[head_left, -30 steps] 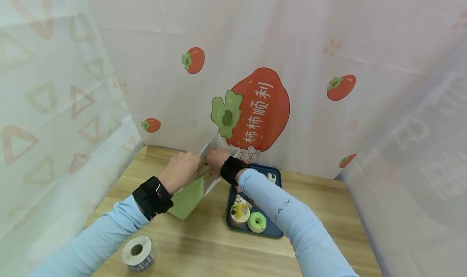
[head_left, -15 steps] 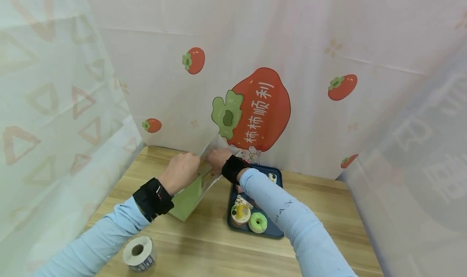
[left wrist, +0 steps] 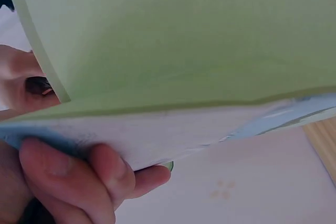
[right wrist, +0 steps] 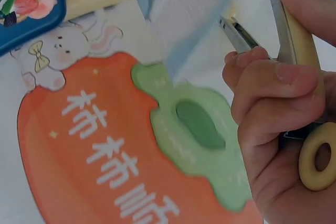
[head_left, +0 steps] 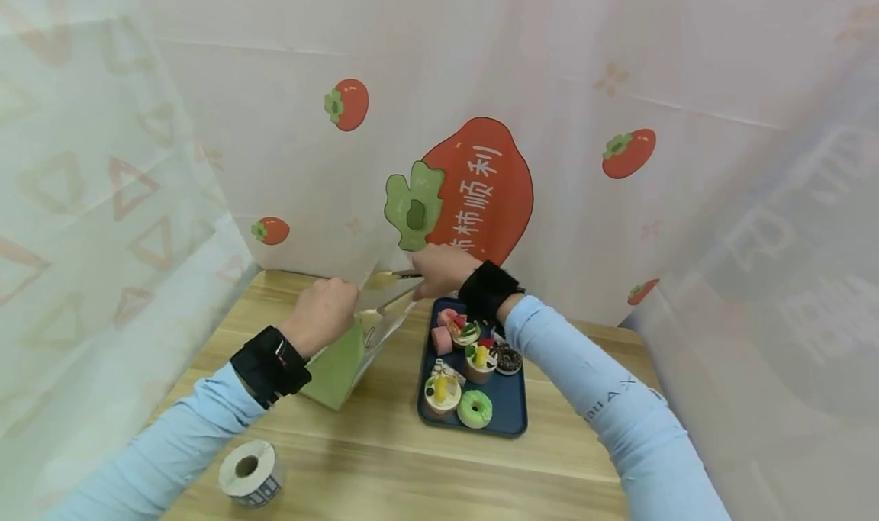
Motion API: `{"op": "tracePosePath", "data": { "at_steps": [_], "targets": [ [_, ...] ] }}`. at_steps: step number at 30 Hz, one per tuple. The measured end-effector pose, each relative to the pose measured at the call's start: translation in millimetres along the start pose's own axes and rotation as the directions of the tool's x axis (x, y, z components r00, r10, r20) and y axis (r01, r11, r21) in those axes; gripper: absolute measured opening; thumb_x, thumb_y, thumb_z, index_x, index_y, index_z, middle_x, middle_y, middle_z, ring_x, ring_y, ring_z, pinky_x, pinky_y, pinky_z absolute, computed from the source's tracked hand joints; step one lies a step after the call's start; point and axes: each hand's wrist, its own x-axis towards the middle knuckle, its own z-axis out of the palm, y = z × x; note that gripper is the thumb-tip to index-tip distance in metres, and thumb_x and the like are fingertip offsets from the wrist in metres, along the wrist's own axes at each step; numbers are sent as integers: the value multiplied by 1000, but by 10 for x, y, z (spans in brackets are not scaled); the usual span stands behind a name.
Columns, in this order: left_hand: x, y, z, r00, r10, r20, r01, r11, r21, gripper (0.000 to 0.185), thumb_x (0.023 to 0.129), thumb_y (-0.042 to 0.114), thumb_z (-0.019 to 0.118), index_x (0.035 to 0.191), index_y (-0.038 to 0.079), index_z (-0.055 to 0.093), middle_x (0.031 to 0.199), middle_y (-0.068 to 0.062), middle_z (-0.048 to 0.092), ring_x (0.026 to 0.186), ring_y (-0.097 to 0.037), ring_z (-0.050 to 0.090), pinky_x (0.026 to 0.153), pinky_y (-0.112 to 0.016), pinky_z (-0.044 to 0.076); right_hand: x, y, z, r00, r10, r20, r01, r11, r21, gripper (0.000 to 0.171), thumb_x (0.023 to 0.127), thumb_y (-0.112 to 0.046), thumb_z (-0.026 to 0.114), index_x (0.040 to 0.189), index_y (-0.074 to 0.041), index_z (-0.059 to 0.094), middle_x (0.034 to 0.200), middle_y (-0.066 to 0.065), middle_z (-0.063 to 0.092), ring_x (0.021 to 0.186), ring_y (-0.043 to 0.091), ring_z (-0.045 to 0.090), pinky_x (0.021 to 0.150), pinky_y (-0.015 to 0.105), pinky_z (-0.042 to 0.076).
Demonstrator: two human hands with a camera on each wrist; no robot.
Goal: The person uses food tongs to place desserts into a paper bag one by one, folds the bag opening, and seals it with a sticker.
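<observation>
Backdrop [head_left: 618, 63]: a pale cloth printed with persimmons is hung behind the far edge of the table.
Table [head_left: 384, 467]: a wooden top on which everything is carried.
Tray [head_left: 511, 422]: a dark blue tray is set right of the middle, toward the far edge; small decorated cakes [head_left: 474, 357] and a green doughnut [head_left: 475, 409] are laid on it.
Bag [head_left: 336, 368]: a green paper bag with a clear window is stood just left of the tray, its mouth held open. It is judged light, thin and easily creased or tipped, so it is best taken at the rim of the mouth, where the paper is doubled.
Left hand [head_left: 319, 324]: the bag's near rim is pinched, with the fingers [left wrist: 79, 171] curled under the paper.
Right hand [head_left: 442, 269]: it is raised above the bag's mouth, with the fingers [right wrist: 273, 98] curled round tongs.
Tongs [right wrist: 283, 30]: metal, with cream handles, stiff and slender; nothing is seen between the tips.
Tape roll [head_left: 249, 471]: a label roll is laid near the near-left corner.
</observation>
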Motion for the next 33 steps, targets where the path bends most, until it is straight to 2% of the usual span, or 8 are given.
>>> {"op": "tracePosePath", "data": {
  "at_steps": [10, 14, 17, 21, 23, 26, 30, 33],
  "targets": [
    [34, -64, 9, 1000, 17, 3, -17, 1000, -12, 23, 82, -12, 61, 66, 3, 54, 59, -2, 41, 51, -15, 39, 44, -28, 34, -537, 291, -266, 996, -12, -83, 24, 990, 137, 26, 88, -30, 81, 95, -7, 72, 66, -1, 44, 58, 15, 42, 55, 27, 32],
    [40, -82, 3, 999, 8, 31, -7, 1000, -21, 24, 83, -12, 60, 67, 4, 53, 60, -1, 41, 52, -15, 39, 45, -28, 34, -841, 405, -229, 980, -61, -189, 101, 972, 214, 34, 88, -24, 80, 113, -4, 70, 89, 5, 68, 73, 18, 60, 68, 31, 50],
    [28, -105, 1, 999, 0, 39, 1, 1000, -29, 25, 83, -12, 60, 66, 5, 52, 60, -1, 41, 53, -16, 40, 46, -29, 35, -1072, 468, -104, 952, -87, -293, 162, 957, 242, 46, 88, -20, 80, 128, -2, 65, 109, 9, 71, 88, 21, 66, 82, 40, 54],
    [0, -134, 6, 1000, -3, 30, 4, 999, -37, 29, 82, -13, 57, 63, 7, 48, 59, 0, 36, 52, -16, 37, 45, -29, 33, -1400, 512, 158, 934, -63, -351, 162, 951, 262, 30, 89, -21, 80, 113, -5, 68, 75, -2, 58, 63, 10, 53, 60, 27, 44],
    [-8, -142, 6, 1000, 9, 12, -9, 999, -36, 33, 82, -14, 55, 60, 8, 44, 59, 2, 30, 51, -15, 34, 44, -28, 31, -1582, 522, 297, 939, -30, -343, 134, 950, 281, 22, 89, -22, 79, 100, -8, 67, 64, -7, 40, 52, 6, 37, 52, 25, 29],
    [-15, -156, -1, 1000, 25, -14, -25, 999, -28, 37, 81, -14, 54, 58, 10, 39, 59, 3, 25, 51, -14, 32, 43, -28, 31, -1821, 543, 517, 941, 4, -337, 107, 945, 309, 22, 89, -21, 80, 92, -9, 62, 63, -10, 32, 50, 2, 30, 50, 22, 26],
    [-28, -183, -27, 999, 23, -27, -23, 999, -31, 36, 80, -14, 54, 58, 10, 39, 59, 3, 26, 51, -15, 32, 42, -29, 32, -2076, 591, 823, 956, 86, -280, 31, 920, 390, 24, 90, -22, 78, 103, -5, 67, 62, -12, 32, 50, 0, 28, 48, 21, 25],
    [-37, -198, -50, 1000, 15, -17, -16, 999, -40, 34, 81, -14, 53, 59, 9, 42, 59, 3, 27, 50, -15, 33, 42, -29, 32, -2229, 632, 1055, 962, 154, -224, -40, 896, 443, 39, 91, -25, 77, 118, 2, 67, 62, -13, 33, 50, -1, 27, 49, 21, 24]
  ]
}}
